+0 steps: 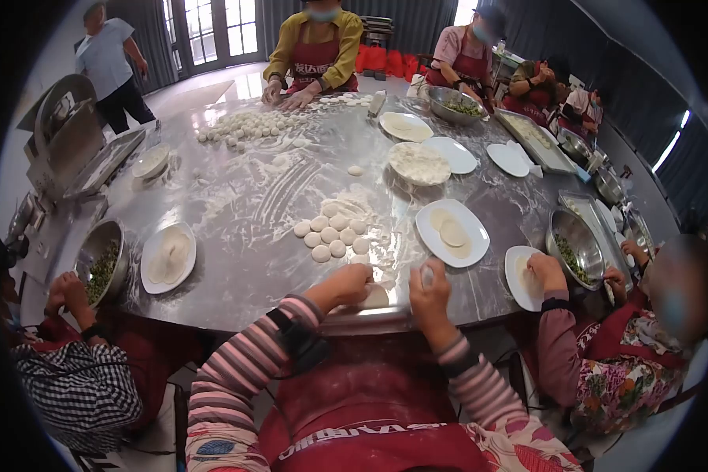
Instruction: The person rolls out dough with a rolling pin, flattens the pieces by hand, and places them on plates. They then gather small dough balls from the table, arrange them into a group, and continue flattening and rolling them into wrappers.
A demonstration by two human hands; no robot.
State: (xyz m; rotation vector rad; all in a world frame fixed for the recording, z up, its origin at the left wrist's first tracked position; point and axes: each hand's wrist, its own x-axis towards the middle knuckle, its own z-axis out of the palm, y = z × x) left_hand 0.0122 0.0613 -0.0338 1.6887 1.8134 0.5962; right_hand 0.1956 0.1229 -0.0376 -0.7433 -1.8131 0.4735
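Near the table's front edge, my left hand (346, 286) is closed at the edge of a flat dough piece (376, 296). My right hand (430, 293) is wrapped round one end of a rolling pin (426, 275), of which only a small part shows. Just beyond my hands lies a group of small round dough pieces (337, 235) on the floured table (252, 271). A white square plate (481, 245) with flat dough wrappers (453, 232) stands beyond my right hand.
A bowl of flour (419, 164) and more plates stand farther back. Co-workers sit left and right beside metal bowls of green filling (102, 271). Across the table a person in a yellow top handles dough pieces (248, 127).
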